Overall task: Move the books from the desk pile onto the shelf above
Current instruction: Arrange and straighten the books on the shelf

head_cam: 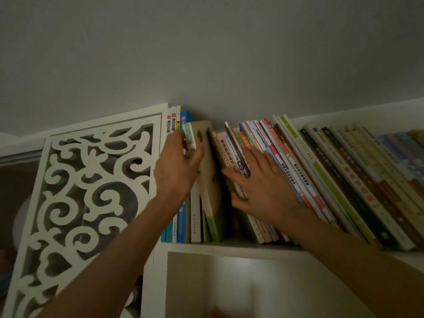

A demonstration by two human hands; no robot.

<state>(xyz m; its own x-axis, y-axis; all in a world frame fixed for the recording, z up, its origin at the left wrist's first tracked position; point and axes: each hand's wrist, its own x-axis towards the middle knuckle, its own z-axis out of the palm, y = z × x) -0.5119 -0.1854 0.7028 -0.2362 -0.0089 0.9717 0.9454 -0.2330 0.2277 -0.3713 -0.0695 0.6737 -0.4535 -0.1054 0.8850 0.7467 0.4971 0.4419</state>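
Left hand (177, 167) pinching pale green-leafed book (210, 177) near its top at shelf (229, 245) left end, right hand (261, 180) flat, fingers straight, bracing leaning row (298, 171); probably light, stiff, slick-covered, best gripped along spine; spines read "滚动迁移", "健康瘦身蔬果汁".

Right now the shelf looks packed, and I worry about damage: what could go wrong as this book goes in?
1. The leaning books rest against the right hand; letting go may close the gap.
2. The pale green book, gripped at its top by the left hand, sits tilted and could scrape or bend against its neighbours.
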